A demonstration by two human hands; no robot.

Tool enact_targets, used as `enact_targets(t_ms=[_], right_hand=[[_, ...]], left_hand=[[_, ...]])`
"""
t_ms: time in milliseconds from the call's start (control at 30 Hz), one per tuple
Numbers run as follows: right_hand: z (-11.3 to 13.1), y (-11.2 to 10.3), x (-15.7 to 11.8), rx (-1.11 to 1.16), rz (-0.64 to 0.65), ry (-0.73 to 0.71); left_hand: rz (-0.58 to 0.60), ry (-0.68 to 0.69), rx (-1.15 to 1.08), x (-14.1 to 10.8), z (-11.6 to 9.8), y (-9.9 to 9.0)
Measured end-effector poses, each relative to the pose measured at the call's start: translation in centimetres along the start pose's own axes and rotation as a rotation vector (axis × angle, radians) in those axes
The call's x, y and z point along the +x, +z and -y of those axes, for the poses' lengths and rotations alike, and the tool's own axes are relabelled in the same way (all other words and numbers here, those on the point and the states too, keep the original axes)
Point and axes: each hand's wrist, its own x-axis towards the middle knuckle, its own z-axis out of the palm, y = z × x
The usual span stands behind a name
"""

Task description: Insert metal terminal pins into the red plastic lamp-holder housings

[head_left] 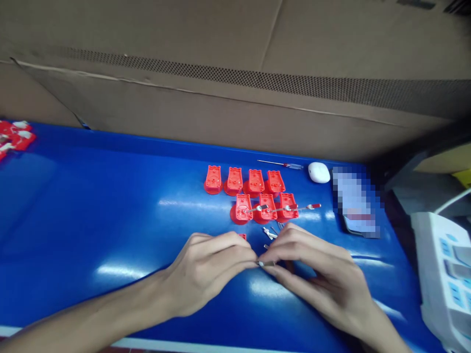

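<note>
Both hands meet low over the blue table (121,215). My right hand (316,269) pinches a small metal piece with a white part (267,264) between thumb and fingertips. My left hand (217,267) is closed, its fingertips at the left end of that same piece; what lies inside its fingers is hidden. A bit of red plastic (243,237) shows just behind my left fingers. Beyond the hands stand two rows of red plastic housings (255,181). Those in the front row (243,210) have thin rods with white parts lying across them. Small white and metal parts (270,233) lie beside my right fingers.
A screwdriver (285,164), a white rounded case (319,172) and a phone (355,203) lie at the back right. A white power strip (447,274) is at the right edge. Red and white parts (16,136) sit far left. Cardboard (221,113) walls the back.
</note>
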Motion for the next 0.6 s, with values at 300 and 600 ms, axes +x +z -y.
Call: enact_targets(t_ms=[300, 600], right_hand=[[-0.10, -0.19, -0.14, -0.036, 0.034, -0.018], [-0.10, -0.27, -0.18, -0.061, 0.059, -0.062]], left_hand=[[0.076, -0.164, -0.136, 0.12, -0.16, -0.25], [0.125, -0.166, -0.127, 0.03, -0.05, -0.49]])
